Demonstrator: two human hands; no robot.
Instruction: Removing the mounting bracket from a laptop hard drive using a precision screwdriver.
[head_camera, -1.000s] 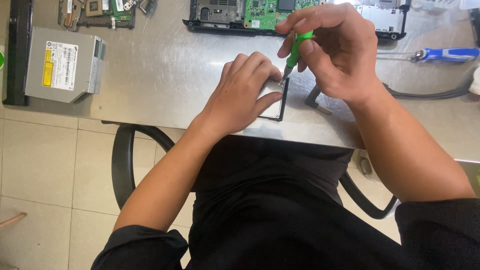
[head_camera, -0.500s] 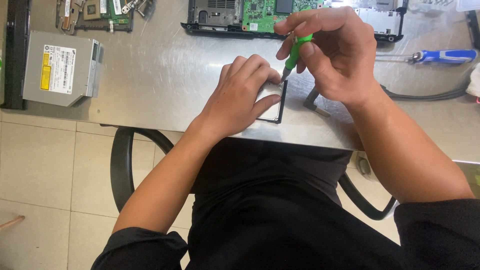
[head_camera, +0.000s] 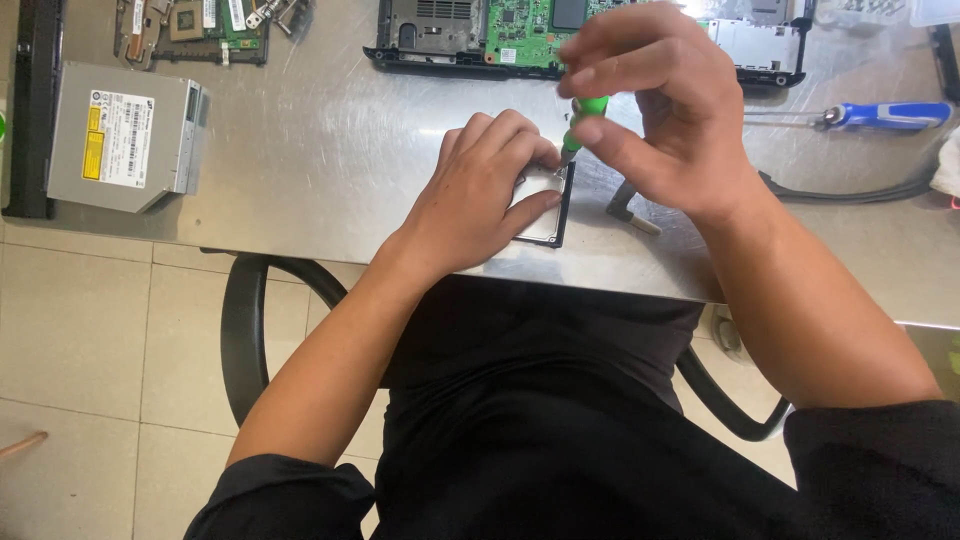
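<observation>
My left hand lies flat on a small black-edged hard drive near the front edge of the steel table, pinning it down with spread fingers. My right hand grips a green-handled screwdriver held nearly upright, its tip at the drive's top right corner beside my left fingertips. Most of the drive is hidden under my left palm.
A grey optical drive lies at the left. An opened laptop base with a green circuit board sits at the back, another board at the back left. A blue-handled screwdriver and a black cable lie to the right.
Both hands stay on the drive and screwdriver; the view has shifted only slightly.
</observation>
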